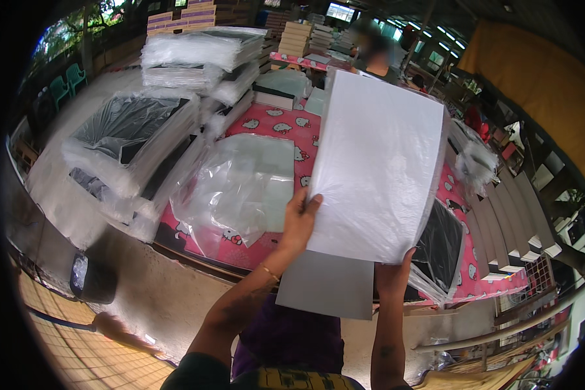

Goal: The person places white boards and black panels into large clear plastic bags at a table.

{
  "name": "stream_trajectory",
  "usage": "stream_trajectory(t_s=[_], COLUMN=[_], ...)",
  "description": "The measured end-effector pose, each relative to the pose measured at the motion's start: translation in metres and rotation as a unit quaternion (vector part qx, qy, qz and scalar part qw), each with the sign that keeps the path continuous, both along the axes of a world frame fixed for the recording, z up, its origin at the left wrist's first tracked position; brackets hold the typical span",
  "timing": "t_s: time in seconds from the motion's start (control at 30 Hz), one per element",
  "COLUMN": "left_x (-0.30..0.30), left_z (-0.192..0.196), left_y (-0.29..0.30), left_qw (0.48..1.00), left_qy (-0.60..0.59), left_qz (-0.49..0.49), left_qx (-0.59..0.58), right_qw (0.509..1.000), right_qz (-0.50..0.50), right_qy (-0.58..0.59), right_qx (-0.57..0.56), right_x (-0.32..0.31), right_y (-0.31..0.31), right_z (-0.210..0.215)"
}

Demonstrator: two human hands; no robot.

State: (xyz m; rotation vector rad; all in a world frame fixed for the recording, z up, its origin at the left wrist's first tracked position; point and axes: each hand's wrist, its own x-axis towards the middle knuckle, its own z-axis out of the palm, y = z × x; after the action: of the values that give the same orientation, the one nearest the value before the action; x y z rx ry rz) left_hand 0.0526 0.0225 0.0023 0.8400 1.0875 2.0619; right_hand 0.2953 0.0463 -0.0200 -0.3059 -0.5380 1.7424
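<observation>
In front of me I hold up a large white rectangular panel (pixel 380 162) with a thin, wrinkled clear plastic covering. My left hand (pixel 302 221) grips its lower left edge, thumb on the near face. At the lower right corner, my right hand (pixel 391 276) is closed around the edge, its fingers partly hidden. A grey board (pixel 325 286) sticks out below the panel's bottom edge; I cannot tell whether it is inside the covering or behind it. Left of my left hand, clear plastic bags (pixel 240 185) lie on the pink patterned table cover (pixel 276 120).
Plastic-wrapped black panels (pixel 130 127) are stacked at the left. Another wrapped black panel (pixel 439 244) lies right of my right hand. Long grey boxes (pixel 507 227) line the table's right side. Beyond the table is a person (pixel 374 55). Two green chairs (pixel 68 81) stand far left.
</observation>
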Motion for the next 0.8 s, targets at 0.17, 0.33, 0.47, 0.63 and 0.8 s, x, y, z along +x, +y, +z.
stream_trajectory(t_s=[0.17,0.33,0.47,0.63,0.8], left_x=[0.068,0.066,-0.040,-0.155,-0.162], left_z=[-0.005,-0.036,-0.035,-0.050,-0.036], left_y=[-0.003,-0.042,-0.082,-0.116,-0.108], left_qw=[0.977,0.940,0.885,0.563,0.649], left_qy=[0.119,0.079,0.418,0.698,0.628], left_qz=[-0.155,-0.299,0.104,0.236,0.310], left_qx=[-0.084,-0.145,-0.177,-0.374,-0.297], right_qw=[0.967,0.922,0.907,0.882,0.807], right_qz=[-0.251,-0.380,-0.408,-0.456,-0.501], right_qy=[-0.033,-0.042,-0.046,-0.081,-0.297], right_qx=[0.044,-0.063,-0.097,-0.089,-0.099], right_x=[0.066,0.145,0.217,0.224,0.228], right_y=[0.057,0.077,0.078,0.077,0.067], right_z=[-0.011,-0.021,-0.038,-0.050,-0.047])
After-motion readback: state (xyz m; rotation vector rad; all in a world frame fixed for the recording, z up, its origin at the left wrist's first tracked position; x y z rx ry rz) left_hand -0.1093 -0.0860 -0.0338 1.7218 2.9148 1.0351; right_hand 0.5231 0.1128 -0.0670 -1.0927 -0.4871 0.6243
